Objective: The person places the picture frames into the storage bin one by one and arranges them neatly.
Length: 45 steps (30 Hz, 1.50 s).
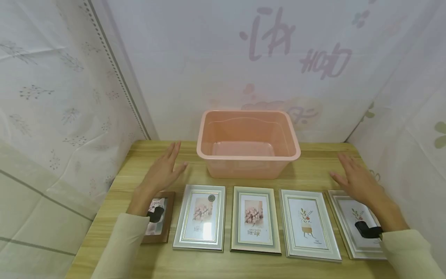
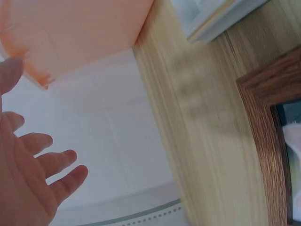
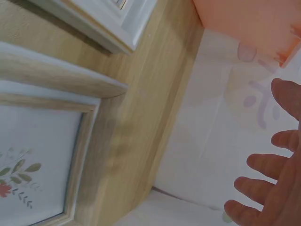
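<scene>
My left hand (image 1: 161,175) hovers with straight fingers above the table, over the far end of a brown wooden picture frame (image 1: 168,217) that my forearm partly hides. On the far right my right hand (image 1: 360,180) is held the same way above a white-silver picture frame (image 1: 352,232), its wrist covering part of it. Neither hand holds anything. Between them lie a silver frame (image 1: 179,232) with a flower print, a cream-gold frame (image 1: 236,228) with a similar print, and a whitish frame (image 1: 290,232) with a plant-pot print. Both wrist views show spread fingers.
A pink plastic bin (image 1: 249,167) stands behind the row of frames, near the back of the wooden table (image 1: 205,267). Pale printed curtains (image 1: 174,77) hang behind the table and on both sides. Narrow gaps separate the frames.
</scene>
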Each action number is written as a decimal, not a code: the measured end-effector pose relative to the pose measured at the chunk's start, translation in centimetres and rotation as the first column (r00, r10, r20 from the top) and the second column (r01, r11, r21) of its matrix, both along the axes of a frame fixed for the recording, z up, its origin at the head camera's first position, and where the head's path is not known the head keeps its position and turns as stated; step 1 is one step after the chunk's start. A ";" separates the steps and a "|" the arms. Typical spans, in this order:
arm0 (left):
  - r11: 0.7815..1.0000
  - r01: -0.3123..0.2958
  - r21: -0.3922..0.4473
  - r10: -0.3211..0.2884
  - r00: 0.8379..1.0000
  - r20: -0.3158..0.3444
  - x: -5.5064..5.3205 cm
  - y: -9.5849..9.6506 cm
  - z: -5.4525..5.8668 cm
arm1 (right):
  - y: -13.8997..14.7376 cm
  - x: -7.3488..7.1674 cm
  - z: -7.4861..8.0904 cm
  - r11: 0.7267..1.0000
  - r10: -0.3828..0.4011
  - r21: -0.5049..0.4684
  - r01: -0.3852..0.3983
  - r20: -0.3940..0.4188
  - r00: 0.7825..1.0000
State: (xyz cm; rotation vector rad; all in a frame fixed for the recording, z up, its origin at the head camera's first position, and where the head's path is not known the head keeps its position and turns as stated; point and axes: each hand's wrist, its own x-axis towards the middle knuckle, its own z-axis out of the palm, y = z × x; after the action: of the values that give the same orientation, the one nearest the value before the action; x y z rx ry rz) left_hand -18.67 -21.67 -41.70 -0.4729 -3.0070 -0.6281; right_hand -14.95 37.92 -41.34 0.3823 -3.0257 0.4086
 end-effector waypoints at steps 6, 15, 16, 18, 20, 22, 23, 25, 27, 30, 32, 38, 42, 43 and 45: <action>0.990 -0.029 0.137 0.023 0.999 0.045 -0.5 1.0 -0.2 | 1.1 0.4 -0.6 0.999 -0.014 -0.049 0.016 0.038 0.999; 0.926 -0.037 0.376 0.004 0.996 0.088 -1.6 3.2 0.0 | 3.3 0.8 -1.4 0.994 -0.042 -0.092 0.060 0.191 0.981; 0.919 -0.041 0.392 0.003 0.995 0.097 -1.7 3.4 0.1 | 3.6 0.9 -1.5 0.993 -0.043 -0.095 0.064 0.207 0.977; 0.908 -0.050 0.416 0.002 0.993 0.114 -2.0 3.8 0.1 | 4.2 1.0 -1.7 0.991 -0.048 -0.108 0.075 0.234 0.971; 0.899 -0.060 0.434 0.002 0.991 0.133 -2.3 4.2 0.1 | 4.9 1.1 -2.0 0.990 -0.047 -0.115 0.079 0.252 0.967; 0.892 -0.064 0.448 -0.001 0.990 0.143 -2.5 4.5 0.2 | 5.4 1.2 -2.3 0.989 -0.053 -0.120 0.087 0.263 0.963; 0.887 -0.065 0.457 -0.004 0.989 0.148 -2.6 4.6 0.2 | 5.7 1.2 -2.5 0.988 -0.058 -0.120 0.093 0.266 0.962; 0.880 -0.063 0.471 -0.013 0.988 0.157 -2.8 5.0 0.3 | 6.2 1.4 -2.8 0.988 -0.067 -0.118 0.104 0.282 0.957; 0.875 -0.060 0.481 -0.022 0.986 0.163 -3.0 5.4 0.5 | 6.8 1.6 -3.2 0.986 -0.078 -0.116 0.116 0.292 0.953; 0.875 -0.067 0.480 -0.021 0.984 0.176 -3.2 5.8 0.7 | 7.6 1.9 -3.8 0.984 -0.094 -0.115 0.136 0.311 0.946; 0.877 -0.074 0.474 -0.016 0.983 0.182 -3.2 5.9 0.7 | 7.9 2.1 -4.0 0.982 -0.106 -0.112 0.149 0.320 0.941; 0.873 -0.090 0.479 -0.007 0.980 0.198 -3.5 6.0 0.5 | 8.8 2.4 -4.4 0.975 -0.143 -0.106 0.194 0.370 0.918; 0.858 -0.082 0.507 -0.021 0.981 0.194 -3.7 6.2 0.4 | 9.4 2.5 -4.8 0.974 -0.157 -0.090 0.209 0.399 0.903; 0.854 -0.080 0.514 -0.024 0.981 0.192 -3.8 6.3 0.3 | 9.5 2.5 -4.9 0.974 -0.159 -0.084 0.210 0.404 0.901; 0.849 -0.074 0.523 -0.031 0.982 0.189 -3.9 6.4 0.3 | 9.7 2.6 -5.2 0.976 -0.157 -0.074 0.205 0.414 0.897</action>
State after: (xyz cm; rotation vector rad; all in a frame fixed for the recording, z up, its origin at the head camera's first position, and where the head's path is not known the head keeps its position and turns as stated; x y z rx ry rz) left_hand -22.58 -15.26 -41.42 -0.3552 -2.8019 -1.5176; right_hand -12.38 47.61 -46.52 -0.0011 -3.3709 0.7283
